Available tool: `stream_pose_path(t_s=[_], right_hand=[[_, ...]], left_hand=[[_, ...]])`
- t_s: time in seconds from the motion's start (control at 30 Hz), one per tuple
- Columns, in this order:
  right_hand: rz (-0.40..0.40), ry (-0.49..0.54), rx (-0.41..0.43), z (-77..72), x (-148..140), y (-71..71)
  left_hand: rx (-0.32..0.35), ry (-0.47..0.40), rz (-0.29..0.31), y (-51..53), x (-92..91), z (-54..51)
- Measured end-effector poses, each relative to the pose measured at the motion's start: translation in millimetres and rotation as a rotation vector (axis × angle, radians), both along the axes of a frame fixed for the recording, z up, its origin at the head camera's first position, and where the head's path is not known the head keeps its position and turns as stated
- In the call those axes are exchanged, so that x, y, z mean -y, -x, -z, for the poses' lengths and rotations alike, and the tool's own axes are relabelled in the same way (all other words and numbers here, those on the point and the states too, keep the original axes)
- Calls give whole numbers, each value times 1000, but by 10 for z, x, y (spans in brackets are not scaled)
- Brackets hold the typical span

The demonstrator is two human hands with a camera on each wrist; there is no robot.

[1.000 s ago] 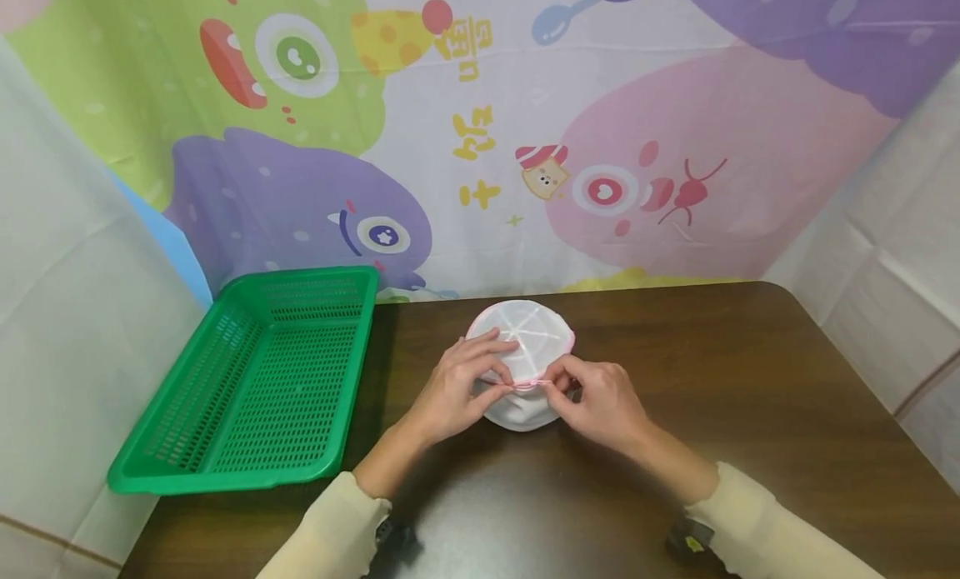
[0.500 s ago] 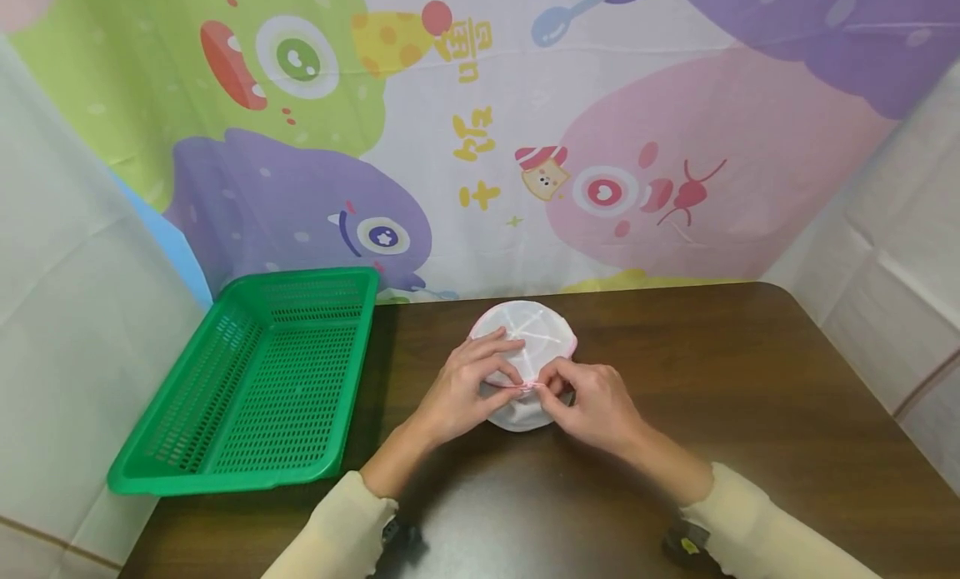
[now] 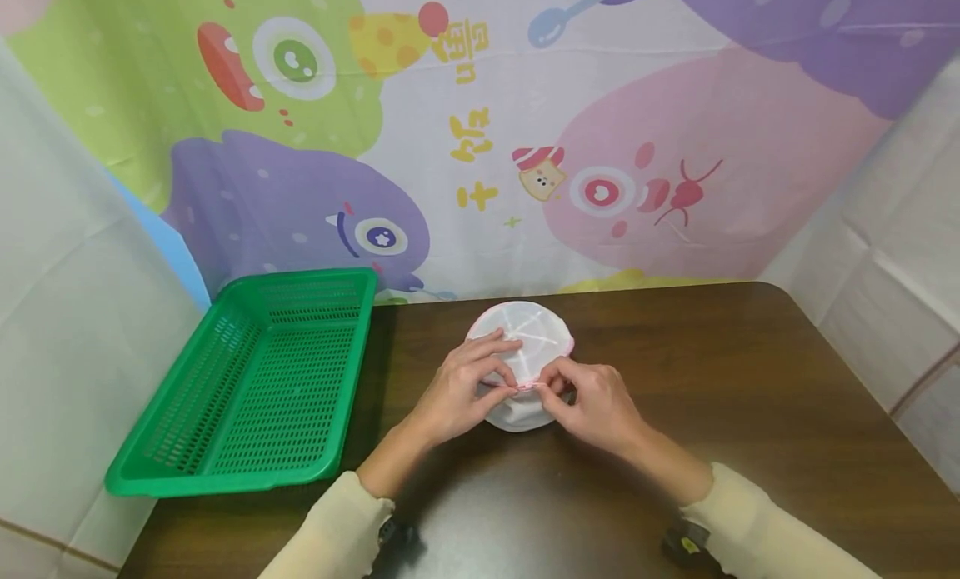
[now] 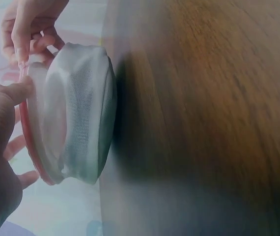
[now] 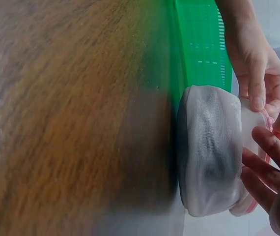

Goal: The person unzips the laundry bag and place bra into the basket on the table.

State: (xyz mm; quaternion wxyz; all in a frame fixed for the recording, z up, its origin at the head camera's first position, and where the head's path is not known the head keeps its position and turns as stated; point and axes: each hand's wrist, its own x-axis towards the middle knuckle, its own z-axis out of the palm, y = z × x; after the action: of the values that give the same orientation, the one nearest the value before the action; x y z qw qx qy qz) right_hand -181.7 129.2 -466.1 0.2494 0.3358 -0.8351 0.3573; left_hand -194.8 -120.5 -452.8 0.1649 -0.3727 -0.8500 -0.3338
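Observation:
A round white mesh laundry bag (image 3: 536,333) with a pink zipper edge (image 4: 27,130) stands on the table between both hands. Its lid side faces up, and its soft mesh wall (image 5: 211,147) bulges below. My left hand (image 3: 463,383) pinches the pink edge at the near side between thumb and forefinger, its other fingers spread over the lid. Close beside it, my right hand (image 3: 600,400) pinches the same edge with thumb and forefinger. Whether the right fingertips hold the zipper pull or only the trim is too small to tell.
A green perforated plastic basket (image 3: 352,379) stands on the left of the brown wooden table (image 3: 712,346). Behind the table hangs a cartoon-printed cloth (image 3: 480,254). Pale cloth panels (image 3: 892,254) close off both sides.
Over the last second my right fingertips have moved slightly left along the pink edge, closer to my left fingertips. The bag and basket stay almost in place.

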Motion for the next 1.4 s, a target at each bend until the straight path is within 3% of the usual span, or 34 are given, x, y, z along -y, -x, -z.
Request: stream_pose_path(t_s=[0.33,0.6,0.8,1.17,1.4], right_hand=[[11,5,29,-28,-8,-11],[-14,11,-8,-33,49,-21],[-28,19,-26,-8,78,-17],[-21,19,-5,-29,62,-15],[-2,16,39,-15,19,-26]], left_hand=[[0,-9,-17,7,44,8],[5,-21,9,27,-18,-4],[44,-20,12,12,-55,-12],[48,-5,18,2,-20,-16],[98,0,7,-8,57,-2]])
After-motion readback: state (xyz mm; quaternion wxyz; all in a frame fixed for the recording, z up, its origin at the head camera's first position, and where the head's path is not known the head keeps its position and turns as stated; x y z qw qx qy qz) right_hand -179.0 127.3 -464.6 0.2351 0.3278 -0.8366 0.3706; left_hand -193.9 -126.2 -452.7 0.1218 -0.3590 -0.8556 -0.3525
